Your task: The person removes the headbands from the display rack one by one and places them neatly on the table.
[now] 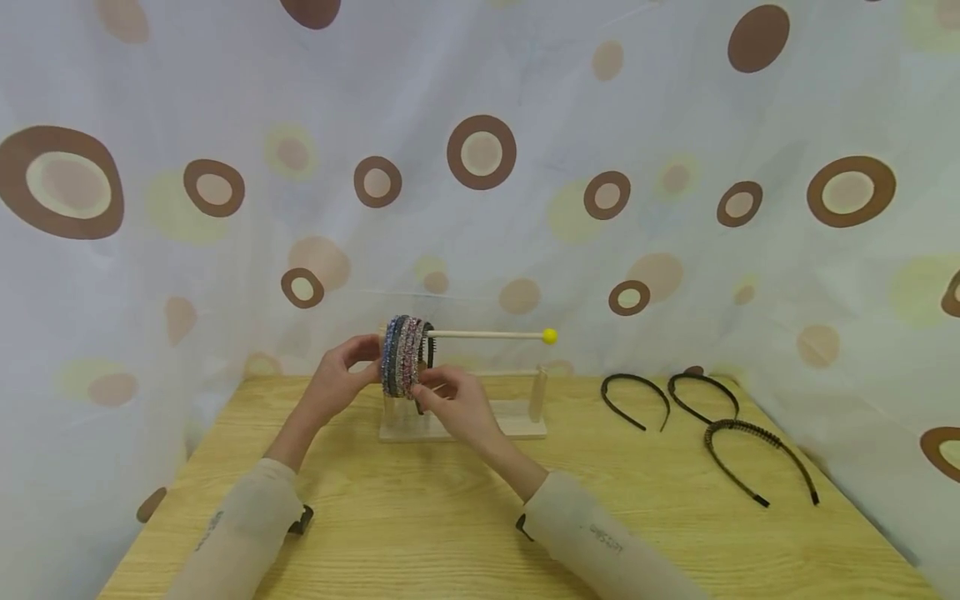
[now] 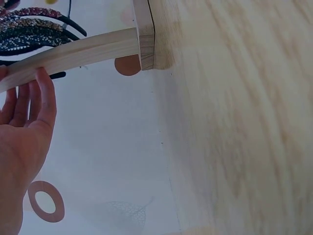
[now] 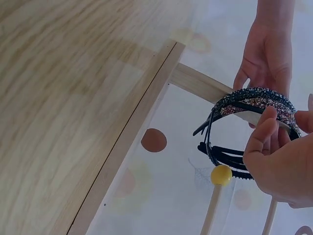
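A wooden headband stand (image 1: 517, 423) stands on the table, its upper rod (image 1: 487, 335) tipped with a yellow ball (image 1: 550, 337). Several glittery headbands (image 1: 405, 354) in blue, grey and pink hang bunched at the rod's left end. My left hand (image 1: 339, 385) holds the stand's left post (image 2: 98, 48), fingers bent at its edge beside the headbands. My right hand (image 1: 463, 407) pinches the near side of the bunch between thumb and fingers; in the right wrist view its curled fingers partly hide the headbands (image 3: 254, 94). Which one it pinches is unclear.
On the table's right side lie a thin black headband (image 1: 628, 377), another black headband (image 1: 697, 377) and a dark coiled or braided headband (image 1: 750, 427). A lower rod (image 1: 510, 372) runs to a short right post (image 1: 538, 394). A patterned curtain (image 1: 480, 242) hangs behind the wooden table (image 1: 420, 517).
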The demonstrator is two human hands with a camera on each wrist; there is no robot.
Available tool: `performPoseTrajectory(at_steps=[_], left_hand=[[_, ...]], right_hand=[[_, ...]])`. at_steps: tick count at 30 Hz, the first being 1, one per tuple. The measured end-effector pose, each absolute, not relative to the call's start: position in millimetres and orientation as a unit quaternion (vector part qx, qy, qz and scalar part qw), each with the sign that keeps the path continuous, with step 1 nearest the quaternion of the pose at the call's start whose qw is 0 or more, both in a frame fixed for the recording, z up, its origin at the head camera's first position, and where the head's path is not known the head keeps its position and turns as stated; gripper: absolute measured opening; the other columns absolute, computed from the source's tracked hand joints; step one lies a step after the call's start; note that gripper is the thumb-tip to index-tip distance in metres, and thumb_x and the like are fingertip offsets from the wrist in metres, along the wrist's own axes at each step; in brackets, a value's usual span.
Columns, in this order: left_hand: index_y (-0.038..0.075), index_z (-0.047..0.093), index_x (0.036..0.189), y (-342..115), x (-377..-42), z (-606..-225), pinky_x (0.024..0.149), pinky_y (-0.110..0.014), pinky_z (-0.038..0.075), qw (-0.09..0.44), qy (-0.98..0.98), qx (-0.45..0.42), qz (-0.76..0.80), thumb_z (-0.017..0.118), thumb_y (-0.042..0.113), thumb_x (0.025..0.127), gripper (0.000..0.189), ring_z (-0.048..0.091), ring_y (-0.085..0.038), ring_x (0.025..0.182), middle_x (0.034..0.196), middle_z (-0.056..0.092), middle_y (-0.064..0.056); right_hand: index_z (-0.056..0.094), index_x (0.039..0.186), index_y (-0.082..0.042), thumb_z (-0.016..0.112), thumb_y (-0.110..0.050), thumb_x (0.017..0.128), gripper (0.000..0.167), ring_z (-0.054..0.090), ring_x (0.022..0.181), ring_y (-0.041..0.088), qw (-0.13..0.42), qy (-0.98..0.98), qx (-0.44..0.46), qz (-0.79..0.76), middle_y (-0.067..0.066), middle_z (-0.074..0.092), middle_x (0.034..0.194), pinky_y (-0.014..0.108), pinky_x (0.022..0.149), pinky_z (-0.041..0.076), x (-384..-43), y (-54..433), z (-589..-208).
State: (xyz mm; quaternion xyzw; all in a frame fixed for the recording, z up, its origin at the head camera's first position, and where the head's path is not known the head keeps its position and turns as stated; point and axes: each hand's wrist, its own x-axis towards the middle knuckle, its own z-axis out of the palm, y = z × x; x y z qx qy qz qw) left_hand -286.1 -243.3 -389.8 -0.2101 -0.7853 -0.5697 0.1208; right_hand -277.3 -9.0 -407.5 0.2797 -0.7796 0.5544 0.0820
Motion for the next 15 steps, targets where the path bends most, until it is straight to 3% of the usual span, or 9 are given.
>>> performPoseTrajectory(at_steps=[15], left_hand=[[-0.006,0.053,0.140,-245.6,-293.7,-397.5,0.108,-0.056,0.039,0.125,-0.790,-0.206,-0.564,0.069,0.010,0.099,0.046,0.053,-0.039,0.127,0.129,0.061,-0.025]], right_hand=[[0.076,0.108,-0.008,0.079,-0.021,0.093,0.020,0.068,0.085,0.017,0.100,-0.779,0.278,0.554,0.001,0.071,0.101,0.032,0.073,0.057,-271.8,-13.1,-404.3]])
